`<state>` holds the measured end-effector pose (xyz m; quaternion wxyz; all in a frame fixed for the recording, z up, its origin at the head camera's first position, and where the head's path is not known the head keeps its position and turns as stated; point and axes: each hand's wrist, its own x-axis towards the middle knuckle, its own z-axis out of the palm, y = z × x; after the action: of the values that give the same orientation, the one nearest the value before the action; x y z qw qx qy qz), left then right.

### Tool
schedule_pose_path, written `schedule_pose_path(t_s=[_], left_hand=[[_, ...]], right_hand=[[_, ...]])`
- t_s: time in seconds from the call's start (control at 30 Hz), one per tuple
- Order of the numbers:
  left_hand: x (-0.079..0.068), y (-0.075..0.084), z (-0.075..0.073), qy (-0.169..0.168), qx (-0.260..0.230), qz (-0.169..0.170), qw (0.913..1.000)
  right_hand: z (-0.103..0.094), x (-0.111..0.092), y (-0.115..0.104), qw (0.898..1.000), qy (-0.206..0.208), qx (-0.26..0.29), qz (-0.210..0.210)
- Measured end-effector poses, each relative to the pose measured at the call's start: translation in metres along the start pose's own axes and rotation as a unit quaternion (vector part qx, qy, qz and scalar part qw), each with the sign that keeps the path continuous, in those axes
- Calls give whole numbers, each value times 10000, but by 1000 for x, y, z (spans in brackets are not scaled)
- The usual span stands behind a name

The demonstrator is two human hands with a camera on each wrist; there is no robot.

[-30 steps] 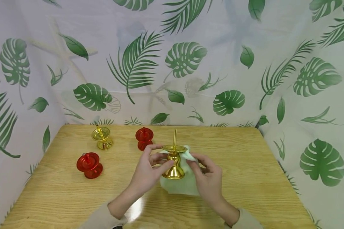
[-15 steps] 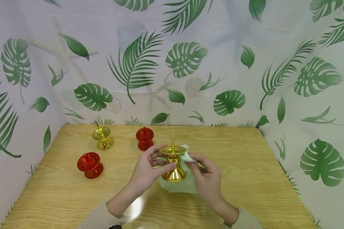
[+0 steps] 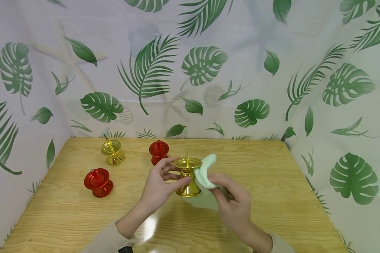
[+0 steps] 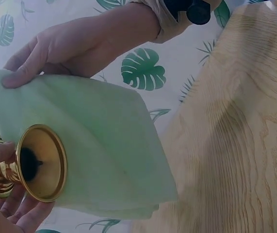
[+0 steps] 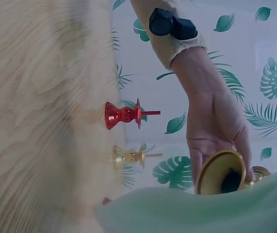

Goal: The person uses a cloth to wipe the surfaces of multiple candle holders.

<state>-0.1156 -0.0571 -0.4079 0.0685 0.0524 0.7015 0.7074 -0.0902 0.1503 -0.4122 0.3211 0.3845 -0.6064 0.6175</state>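
Observation:
My left hand (image 3: 159, 184) grips a gold candlestick (image 3: 190, 188) by its waist, thumb in front and fingers behind. Its thin spike points up from the dish. In the left wrist view the hollow underside of the base (image 4: 43, 165) shows, dark at its centre. A pale green cloth (image 3: 206, 172) is pinched between the thumb and fingers of my right hand (image 3: 235, 205). One folded end stands up beside the dish, and the rest hangs down behind the candlestick. In the right wrist view the cloth (image 5: 187, 211) covers part of the candlestick.
On the wooden table (image 3: 272, 189) stand a red candlestick (image 3: 98, 182) at left, a smaller-looking gold one (image 3: 112, 151) behind it, and another red one (image 3: 159, 151) beyond my left hand. A leaf-printed curtain (image 3: 209, 116) borders the table's back and sides.
My right hand has drawn slightly right and down, and the cloth's upper end now sticks up in a fold beside the dish. The candlestick has shifted a little left, still in my left hand.

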Motion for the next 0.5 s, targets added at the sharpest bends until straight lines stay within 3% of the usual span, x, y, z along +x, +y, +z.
schedule_pose_path(t_s=[0.17, 0.5], left_hand=[[0, 0, 1, 73, -23, -3, 10000], [-3, -2, 5, 12, -81, 100, 9999]], right_hand=[[-2, 2, -8, 9998, -123, 144, -116], [-1, -2, -4, 9971, -3, -648, 387]])
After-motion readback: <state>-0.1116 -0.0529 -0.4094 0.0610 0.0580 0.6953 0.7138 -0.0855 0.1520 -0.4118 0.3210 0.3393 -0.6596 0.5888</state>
